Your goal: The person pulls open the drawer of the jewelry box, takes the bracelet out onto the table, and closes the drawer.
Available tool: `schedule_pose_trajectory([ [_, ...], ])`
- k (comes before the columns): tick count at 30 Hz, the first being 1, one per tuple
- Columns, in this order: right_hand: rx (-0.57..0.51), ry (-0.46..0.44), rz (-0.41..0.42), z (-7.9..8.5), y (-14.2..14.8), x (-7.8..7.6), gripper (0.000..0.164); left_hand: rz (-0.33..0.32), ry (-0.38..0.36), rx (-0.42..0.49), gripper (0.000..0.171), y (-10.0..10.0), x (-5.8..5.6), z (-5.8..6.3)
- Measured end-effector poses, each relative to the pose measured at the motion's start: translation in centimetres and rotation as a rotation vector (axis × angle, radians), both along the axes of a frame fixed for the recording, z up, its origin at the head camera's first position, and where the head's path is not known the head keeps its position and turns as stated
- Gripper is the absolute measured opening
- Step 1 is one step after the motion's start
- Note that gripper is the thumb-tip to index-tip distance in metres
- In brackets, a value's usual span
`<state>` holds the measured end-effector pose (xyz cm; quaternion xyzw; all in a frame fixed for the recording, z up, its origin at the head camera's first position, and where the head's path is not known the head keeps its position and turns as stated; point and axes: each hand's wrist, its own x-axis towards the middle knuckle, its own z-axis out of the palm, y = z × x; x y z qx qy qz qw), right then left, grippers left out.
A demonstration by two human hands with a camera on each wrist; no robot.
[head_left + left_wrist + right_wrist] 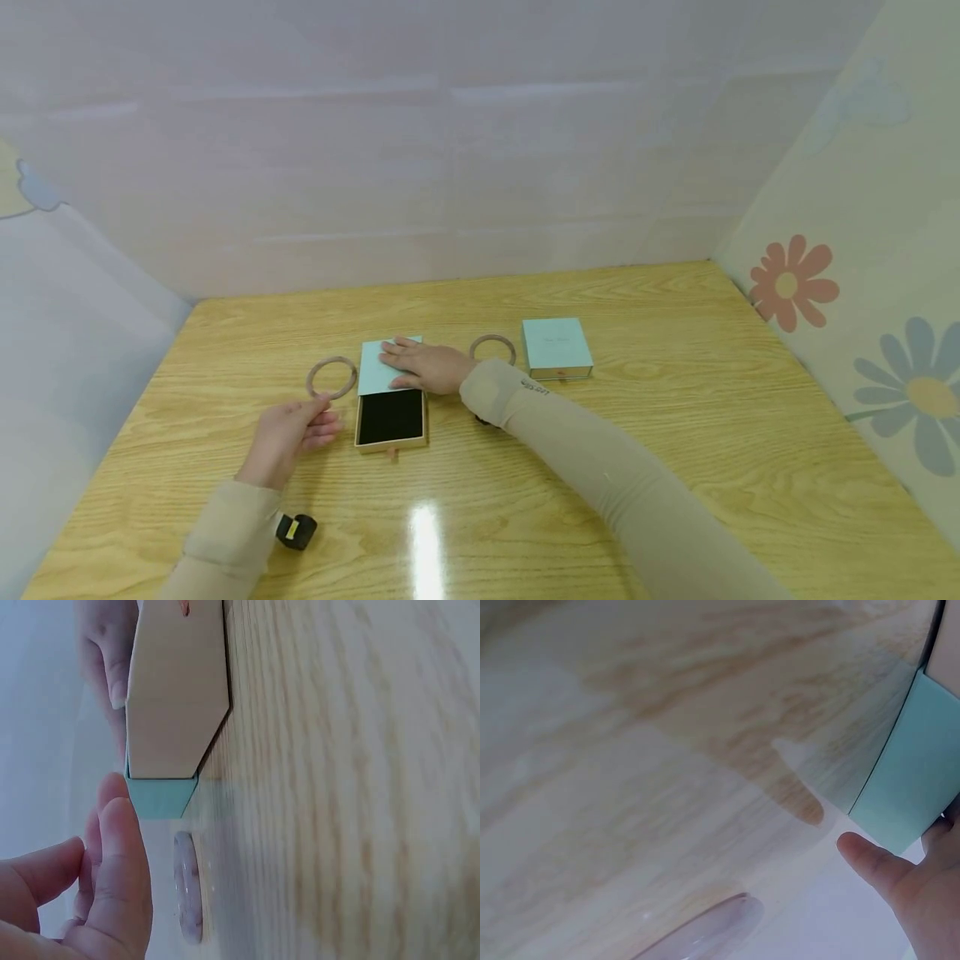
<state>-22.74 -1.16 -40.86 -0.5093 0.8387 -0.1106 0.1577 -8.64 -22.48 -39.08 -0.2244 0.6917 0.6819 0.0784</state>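
Note:
A light-blue jewellery box (372, 368) lies with its cream drawer (420, 442) pulled out towards me, showing a black lining. My right hand (429, 367) rests on the blue sleeve with its fingers spread flat. My left hand (288, 433) hovers left of the drawer, its fingers loosely bent and holding nothing. Just beyond that thumb in the head view, a brownish bangle (331, 360) lies on the table. The left wrist view shows this mottled bangle (188, 889) lying flat, apart from the fingers.
A second bangle (492, 337) lies behind my right wrist. To its right stands another light-blue box (557, 343), its drawer pushed in. The wooden table (675, 417) meets pale walls at the back and sides. A small black device (296, 531) is at my left wrist.

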Motion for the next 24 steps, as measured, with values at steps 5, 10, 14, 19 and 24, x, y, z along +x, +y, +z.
schedule_pose_trajectory([
  [5, 0.002, 0.012, -0.006, 0.0, -0.1, 0.1, 0.060, 0.003, 0.014, 0.007, 0.037, 0.3, 0.3, 0.1],
  [10, 0.004, 0.018, -0.005, 0.1, 0.0, 0.1, 0.060, 0.006, 0.011, 0.001, 0.034, 0.6, 0.5, 0.2],
  [14, -0.004, 0.010, -0.004, 0.0, 0.0, 0.1, 0.060, -0.002, -0.006, -0.002, 0.036, 0.9, 0.8, 0.1],
  [19, -0.001, 0.008, -0.012, 0.0, 0.1, 0.1, 0.060, -0.016, 0.006, -0.011, 0.037, 1.4, 1.2, 0.1],
  [24, 0.005, -0.001, -0.022, 0.2, 0.1, 0.2, 0.060, -0.012, 0.009, -0.015, 0.033, 1.9, 1.5, -0.1],
])
